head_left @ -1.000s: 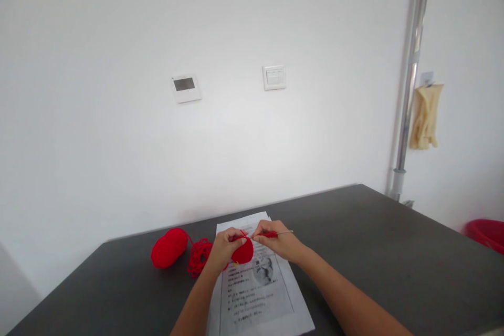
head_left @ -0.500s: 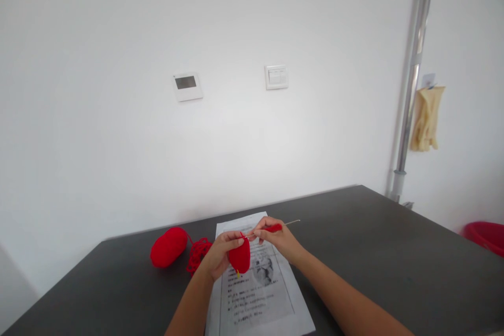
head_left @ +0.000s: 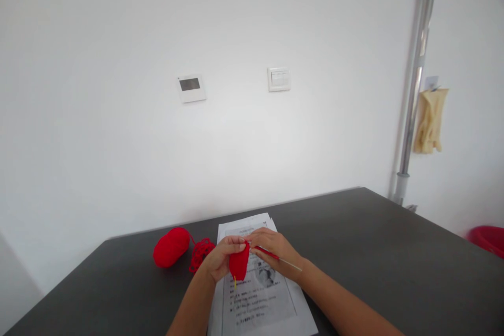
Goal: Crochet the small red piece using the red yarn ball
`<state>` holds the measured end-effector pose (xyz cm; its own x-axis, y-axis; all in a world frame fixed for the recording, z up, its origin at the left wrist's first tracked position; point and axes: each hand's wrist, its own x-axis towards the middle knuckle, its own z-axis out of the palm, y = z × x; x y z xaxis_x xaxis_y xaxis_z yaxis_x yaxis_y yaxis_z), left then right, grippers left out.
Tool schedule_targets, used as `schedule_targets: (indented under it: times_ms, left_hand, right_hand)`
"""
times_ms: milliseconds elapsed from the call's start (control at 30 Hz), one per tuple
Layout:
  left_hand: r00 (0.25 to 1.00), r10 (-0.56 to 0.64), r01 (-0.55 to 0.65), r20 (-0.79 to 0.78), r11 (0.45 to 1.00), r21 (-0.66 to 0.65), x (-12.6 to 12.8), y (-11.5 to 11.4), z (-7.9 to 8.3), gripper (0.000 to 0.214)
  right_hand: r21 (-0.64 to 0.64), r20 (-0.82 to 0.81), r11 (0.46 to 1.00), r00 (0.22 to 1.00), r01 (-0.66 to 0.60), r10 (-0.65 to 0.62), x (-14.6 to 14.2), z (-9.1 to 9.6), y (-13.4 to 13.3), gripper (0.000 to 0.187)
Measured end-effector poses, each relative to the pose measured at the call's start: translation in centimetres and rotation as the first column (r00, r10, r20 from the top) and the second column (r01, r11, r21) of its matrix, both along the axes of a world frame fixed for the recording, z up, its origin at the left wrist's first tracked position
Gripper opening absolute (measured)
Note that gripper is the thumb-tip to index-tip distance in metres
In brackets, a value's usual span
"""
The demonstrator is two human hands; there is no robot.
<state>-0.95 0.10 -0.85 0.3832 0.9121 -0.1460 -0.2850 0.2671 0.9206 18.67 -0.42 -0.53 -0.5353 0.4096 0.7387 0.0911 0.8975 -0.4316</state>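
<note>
Between finger and thumb, my left hand (head_left: 221,258) pinches a small red crochet piece (head_left: 238,262) at its top edge. A yellow marker (head_left: 235,283) dangles from the bottom of that piece. My right hand (head_left: 277,253) grips a crochet hook (head_left: 290,263) with a red handle, its thin metal shaft slanting down to the right across the palm side. The hook's working tip meets the top of the red piece, mostly covered by my fingers. Below both hands lie printed sheets (head_left: 268,311) with text and a grey picture.
A red yarn ball (head_left: 171,247) and a loose red yarn tangle (head_left: 202,253) rest left of the papers on the dark table (head_left: 354,252). Behind stands a white wall with a switch (head_left: 279,79) and a panel (head_left: 191,88). A red basin (head_left: 488,239) is at far right.
My right hand has turned over the hook, so its rear end now points down to the right instead of up. The red piece has tilted slightly, and more of the yellow marker shows.
</note>
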Motion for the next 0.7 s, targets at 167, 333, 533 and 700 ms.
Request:
schedule_targets:
  times_ms: [167,333,533,700]
  left_hand:
    - [0.999,0.033,-0.032,-0.018,0.999,0.028,0.3,-0.1,0.1,0.027]
    - [0.996,0.069,-0.065,-0.051,0.995,0.082,0.6,0.0,0.2,0.028]
    - [0.993,0.096,-0.082,-0.071,0.982,0.172,0.8,-0.1,0.7,0.029]
    - [0.990,0.129,-0.118,-0.053,0.976,0.186,1.3,-0.1,0.6,0.042]
  right_hand:
    - [-0.014,-0.003,0.998,0.998,0.067,-0.067,-0.2,-0.2,-0.1,0.017]
    - [-0.103,-0.064,0.983,0.985,0.152,-0.159,-0.5,-0.2,-0.4,0.019]
    - [-0.215,-0.116,0.956,0.967,0.198,-0.226,-0.6,-0.5,-0.1,0.012]
    - [-0.258,-0.143,0.945,0.960,0.199,-0.241,-0.7,-0.9,0.2,0.009]
